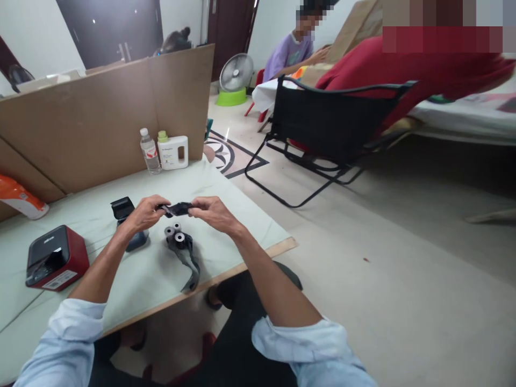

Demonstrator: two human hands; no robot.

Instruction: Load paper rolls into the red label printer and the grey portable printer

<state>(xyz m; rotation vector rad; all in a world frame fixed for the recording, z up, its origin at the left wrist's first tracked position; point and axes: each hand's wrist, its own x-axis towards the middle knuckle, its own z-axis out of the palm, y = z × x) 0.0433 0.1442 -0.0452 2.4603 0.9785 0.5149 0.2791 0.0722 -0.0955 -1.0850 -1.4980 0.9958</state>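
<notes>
Between my left hand (150,211) and my right hand (213,213) stretches a short, crumpled strip of dark, shiny material (179,209); its exact kind is unclear. Fingers of both hands pinch its ends above the table. Just below it, several small paper rolls (179,237) stand together on the cloth. A twisted dark grey strip (192,266) trails from them towards the table's front edge. Beside my left wrist sits a small dark device with its lid up (123,208), partly hidden by my hand and forearm.
A red and black box-shaped device (58,258) stands at the left, near an orange and white package (22,196). Along a cardboard partition (100,118) are a water bottle (150,153) and a white jug (173,152). A black folding chair (334,118), a fan (236,73) and other people are beyond.
</notes>
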